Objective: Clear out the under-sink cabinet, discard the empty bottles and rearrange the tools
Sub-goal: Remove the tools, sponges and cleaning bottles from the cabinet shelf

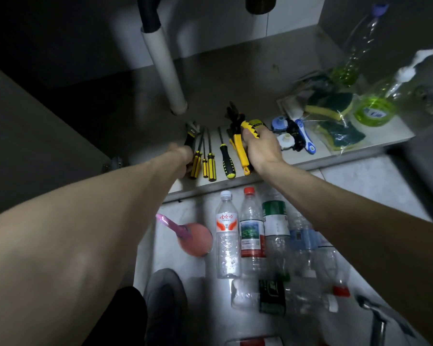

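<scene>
Both hands are at the cabinet floor's front edge. The left hand grips the wrench at the row's left end, and the right hand is wrapped around a yellow knife beside the pliers. Screwdrivers lie between them. Empty bottles lie on the tiles below.

views: one, head-worn, wide-angle. it looks forward and steeply down from above my own forearms into the open cabinet floor, close enough that my arms fill the lower corners. upper frame: white drain pipe and cabinet back wall. middle: front edge of the shelf. lower frame: tiled floor just before me. edges bend and blur; light is dim.
</scene>
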A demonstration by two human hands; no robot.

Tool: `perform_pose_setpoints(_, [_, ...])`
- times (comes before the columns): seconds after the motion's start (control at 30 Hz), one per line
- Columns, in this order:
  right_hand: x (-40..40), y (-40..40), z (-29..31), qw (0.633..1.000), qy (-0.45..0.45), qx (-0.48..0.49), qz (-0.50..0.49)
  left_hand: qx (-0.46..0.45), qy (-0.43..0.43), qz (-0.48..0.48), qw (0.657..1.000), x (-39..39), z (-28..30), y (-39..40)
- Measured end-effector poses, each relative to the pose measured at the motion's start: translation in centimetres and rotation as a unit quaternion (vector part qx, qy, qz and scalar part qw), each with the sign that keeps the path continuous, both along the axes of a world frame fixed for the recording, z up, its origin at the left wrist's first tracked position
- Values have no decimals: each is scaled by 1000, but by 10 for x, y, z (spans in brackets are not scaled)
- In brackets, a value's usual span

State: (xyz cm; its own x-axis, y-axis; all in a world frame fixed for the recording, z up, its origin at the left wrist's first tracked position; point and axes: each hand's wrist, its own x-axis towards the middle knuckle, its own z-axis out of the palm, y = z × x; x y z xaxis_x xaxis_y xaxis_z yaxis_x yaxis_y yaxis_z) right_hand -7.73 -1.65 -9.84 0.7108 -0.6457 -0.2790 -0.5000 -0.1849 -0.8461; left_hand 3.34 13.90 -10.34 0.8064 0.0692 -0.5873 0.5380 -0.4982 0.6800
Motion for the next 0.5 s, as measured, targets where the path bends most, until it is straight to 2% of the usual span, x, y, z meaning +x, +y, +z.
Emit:
perform_pose_setpoints(0.07, [-9,-4,3,997,-60,-39,3,-4,-18,14,1000,1,0,0])
perform_pose_setpoints(0.2, [-48,-26,25,988,-151,-10,-7,-12,-59,-1,998,-19,18,0])
perform_pose_setpoints(0.3, [-84,-48,37,989,-148,23,-1,-13,-91,-46,995,-37,32,-1])
perform_pose_setpoints(0.4, [-125,-71,36,990,-128,51,4,-8,-140,-28,990,-62,47,-12])
perform_pose_setpoints(0.5, [-171,-92,24,994,-95,57,-8,-8,-183,-56,981,-92,52,-30])
